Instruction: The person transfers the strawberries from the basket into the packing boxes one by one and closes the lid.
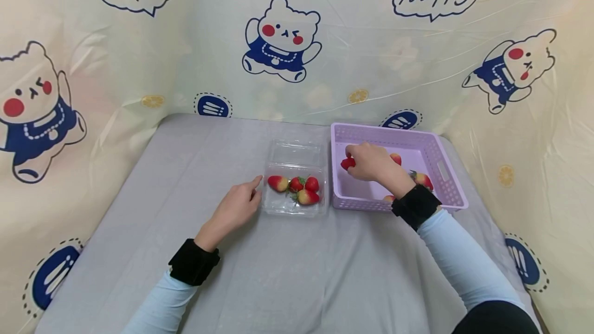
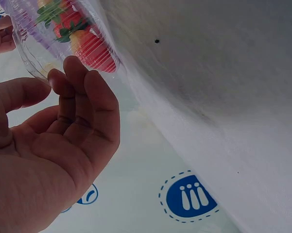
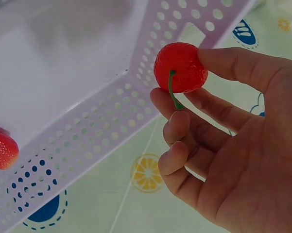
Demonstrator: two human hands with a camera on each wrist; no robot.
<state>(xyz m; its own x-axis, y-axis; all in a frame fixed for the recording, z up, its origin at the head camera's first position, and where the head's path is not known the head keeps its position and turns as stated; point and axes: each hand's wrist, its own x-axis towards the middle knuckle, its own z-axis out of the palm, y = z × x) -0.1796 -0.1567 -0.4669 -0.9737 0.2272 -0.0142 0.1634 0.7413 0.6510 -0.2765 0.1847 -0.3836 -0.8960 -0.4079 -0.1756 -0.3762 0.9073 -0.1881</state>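
Note:
My right hand [image 1: 366, 161] is inside the purple basket [image 1: 394, 133] and pinches a small round red fruit [image 1: 347, 163] with a green stem between thumb and fingers. The right wrist view shows that red fruit [image 3: 180, 68] held above the basket's perforated wall [image 3: 111, 111]. My left hand [image 1: 238, 205] lies relaxed on the table, its index finger touching the left side of a clear plastic box [image 1: 297, 151]. Several strawberries [image 1: 297, 187] lie in that box. In the left wrist view the hand [image 2: 53, 97] is open, fingertips at the clear box [image 2: 26, 53].
More strawberries [image 1: 422, 179] lie in the basket, one [image 3: 1, 149] near its wall. The grey tablecloth [image 1: 278, 272] covers the table. A printed curtain [image 1: 278, 40] closes in the back and both sides. The box's lid stands open toward the back.

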